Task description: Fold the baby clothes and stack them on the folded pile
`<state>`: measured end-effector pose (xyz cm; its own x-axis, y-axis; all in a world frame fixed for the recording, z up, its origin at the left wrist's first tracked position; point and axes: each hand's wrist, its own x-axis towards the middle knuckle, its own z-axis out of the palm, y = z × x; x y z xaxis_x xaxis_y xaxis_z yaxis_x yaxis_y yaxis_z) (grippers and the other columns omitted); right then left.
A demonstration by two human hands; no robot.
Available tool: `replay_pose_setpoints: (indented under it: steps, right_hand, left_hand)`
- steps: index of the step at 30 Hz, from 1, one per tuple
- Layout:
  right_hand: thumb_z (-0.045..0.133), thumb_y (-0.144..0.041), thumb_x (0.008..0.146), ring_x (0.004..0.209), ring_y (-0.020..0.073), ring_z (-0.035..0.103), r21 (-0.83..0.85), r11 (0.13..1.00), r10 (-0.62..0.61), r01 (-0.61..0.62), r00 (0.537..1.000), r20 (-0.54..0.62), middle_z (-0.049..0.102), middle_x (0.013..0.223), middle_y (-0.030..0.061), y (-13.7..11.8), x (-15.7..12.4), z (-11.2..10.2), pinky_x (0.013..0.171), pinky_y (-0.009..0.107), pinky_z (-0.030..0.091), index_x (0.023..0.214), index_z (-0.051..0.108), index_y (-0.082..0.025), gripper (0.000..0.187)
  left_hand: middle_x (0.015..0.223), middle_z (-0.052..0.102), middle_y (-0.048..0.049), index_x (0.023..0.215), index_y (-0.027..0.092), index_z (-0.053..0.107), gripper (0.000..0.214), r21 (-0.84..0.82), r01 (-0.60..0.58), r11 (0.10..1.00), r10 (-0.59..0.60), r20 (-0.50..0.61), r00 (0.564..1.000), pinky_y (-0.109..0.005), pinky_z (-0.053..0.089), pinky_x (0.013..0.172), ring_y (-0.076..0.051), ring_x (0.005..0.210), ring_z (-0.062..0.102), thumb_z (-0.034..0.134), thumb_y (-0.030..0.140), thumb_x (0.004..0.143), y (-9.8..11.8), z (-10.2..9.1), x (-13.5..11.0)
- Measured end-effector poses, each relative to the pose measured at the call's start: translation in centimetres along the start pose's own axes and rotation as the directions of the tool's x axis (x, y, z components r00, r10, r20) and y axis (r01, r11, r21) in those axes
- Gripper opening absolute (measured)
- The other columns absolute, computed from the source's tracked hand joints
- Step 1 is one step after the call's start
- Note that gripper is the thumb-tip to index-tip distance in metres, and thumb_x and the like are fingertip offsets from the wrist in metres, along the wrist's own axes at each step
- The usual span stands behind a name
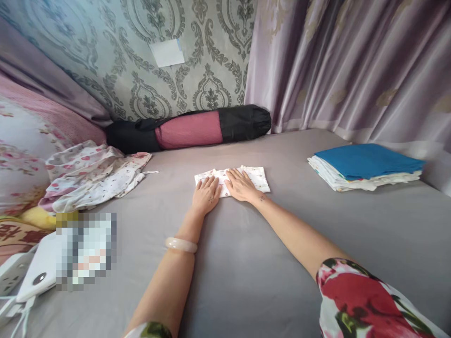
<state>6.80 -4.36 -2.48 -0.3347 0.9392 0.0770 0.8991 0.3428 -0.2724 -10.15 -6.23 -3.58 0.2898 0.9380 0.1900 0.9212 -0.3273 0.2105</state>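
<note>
A small folded white cloth with tiny prints lies on the grey bedsheet in the middle of the view. My left hand rests flat on its left part, fingers stretched forward and close together. My right hand lies flat on the cloth's middle, fingers spread. Both hands press down on the cloth and hold nothing. A pale bangle sits on my left wrist.
A heap of unfolded printed garments lies at the left. A stack of folded cloths topped with blue sits at the right. A black and pink rolled bag lies along the wall. White chargers and pillows are at the lower left.
</note>
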Motion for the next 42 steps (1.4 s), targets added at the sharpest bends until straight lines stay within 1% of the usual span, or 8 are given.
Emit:
replay_pose_setpoints:
  steps: [3, 8, 14, 23, 29, 33, 38, 42]
  right_hand:
    - [0.021, -0.038, 0.1, 0.147, 0.0227, 0.02, 0.008, 1.0, -0.009, 0.009, 1.0, -0.013, 0.028, 0.158, 0.0094, 0.1, 0.0, 0.2, 0.12, 0.044, 0.01, 0.152, 0.03, -0.01, 0.06]
    - [0.017, -0.038, 0.1, 0.147, 0.0218, 0.018, 0.044, 0.999, -0.005, 0.006, 1.0, -0.01, 0.026, 0.159, 0.0086, 0.3, -0.3, -0.4, 0.12, 0.043, 0.01, 0.152, 0.03, -0.01, 0.06]
    - [0.017, -0.039, 0.1, 0.148, 0.0238, 0.013, -0.019, 0.994, 0.106, -0.107, 0.992, -0.066, 0.022, 0.16, 0.0119, 1.0, -1.0, -1.3, 0.12, 0.046, 0.005, 0.151, 0.029, -0.006, 0.063]
    - [0.018, -0.04, 0.099, 0.148, 0.023, 0.016, -0.033, 0.991, 0.131, -0.133, 0.99, -0.055, 0.024, 0.159, 0.0127, 1.7, -0.9, -0.1, 0.119, 0.044, 0.009, 0.151, 0.029, -0.004, 0.064]
    - [0.017, -0.04, 0.1, 0.148, 0.0224, 0.014, 0.007, 0.992, 0.128, -0.128, 0.991, -0.028, 0.024, 0.159, 0.0125, 1.8, -0.8, -0.4, 0.12, 0.044, 0.008, 0.151, 0.028, -0.004, 0.064]
    - [0.014, -0.042, 0.1, 0.148, 0.0219, 0.013, 0.036, 0.984, 0.178, -0.177, 0.983, -0.032, 0.019, 0.16, 0.0127, 2.0, -0.8, -1.2, 0.12, 0.043, 0.007, 0.152, 0.026, -0.004, 0.065]
    - [0.016, -0.042, 0.1, 0.148, 0.024, 0.014, -0.043, 0.962, 0.265, -0.27, 0.96, -0.089, 0.021, 0.16, 0.0145, 2.7, -0.9, -1.6, 0.119, 0.045, 0.005, 0.151, 0.028, -0.005, 0.064]
    - [0.017, -0.045, 0.1, 0.148, 0.0247, 0.014, -0.077, 0.952, 0.294, -0.296, 0.955, -0.037, 0.021, 0.16, 0.0151, 3.0, -1.2, -1.3, 0.119, 0.044, 0.006, 0.151, 0.026, -0.003, 0.067]
  left_hand:
    - [0.152, 0.041, -0.008, 0.143, 0.019, 0.044, 0.051, 0.059, 0.023, 0.998, -0.026, 0.056, 0.998, -0.045, 0.022, 0.119, -0.024, 0.143, 0.032, 0.025, 0.039, 0.1, 0.4, -0.7, -0.1]
    - [0.152, 0.041, -0.0069, 0.144, 0.02, 0.043, 0.05, 0.077, 0.016, 0.997, -0.021, 0.056, 0.998, -0.043, 0.022, 0.119, -0.023, 0.143, 0.032, 0.026, 0.039, 0.101, 0.3, -0.7, -0.1]
    - [0.153, 0.04, -0.0079, 0.144, 0.017, 0.042, 0.05, 0.068, 0.023, 0.997, -0.027, 0.062, 0.998, -0.044, 0.021, 0.119, -0.024, 0.144, 0.031, 0.027, 0.038, 0.101, 0.3, -0.7, -0.1]
    - [0.152, 0.042, -0.008, 0.143, 0.017, 0.044, 0.05, 0.065, 0.014, 0.998, -0.017, 0.053, 0.998, -0.045, 0.023, 0.118, -0.024, 0.143, 0.032, 0.029, 0.038, 0.1, 0.3, -0.7, -0.2]
    - [0.152, 0.041, -0.0072, 0.144, 0.017, 0.043, 0.051, 0.064, 0.018, 0.998, -0.021, 0.062, 0.998, -0.043, 0.022, 0.119, -0.024, 0.144, 0.031, 0.028, 0.039, 0.101, 0.2, -0.7, -0.2]
    - [0.153, 0.04, -0.0064, 0.144, 0.019, 0.043, 0.05, 0.056, 0.021, 0.998, -0.024, 0.07, 0.997, -0.044, 0.022, 0.119, -0.023, 0.144, 0.03, 0.028, 0.039, 0.1, 0.2, -0.7, -0.2]
    - [0.153, 0.039, -0.0073, 0.144, 0.019, 0.043, 0.051, 0.054, 0.024, 0.998, -0.028, 0.075, 0.997, -0.044, 0.021, 0.119, -0.023, 0.144, 0.03, 0.027, 0.04, 0.1, 0.1, -0.7, -0.1]
    - [0.153, 0.04, -0.0075, 0.143, 0.019, 0.044, 0.051, 0.05, 0.019, 0.999, -0.022, 0.067, 0.998, -0.044, 0.022, 0.119, -0.023, 0.144, 0.03, 0.027, 0.04, 0.1, 0.1, -0.7, -0.2]
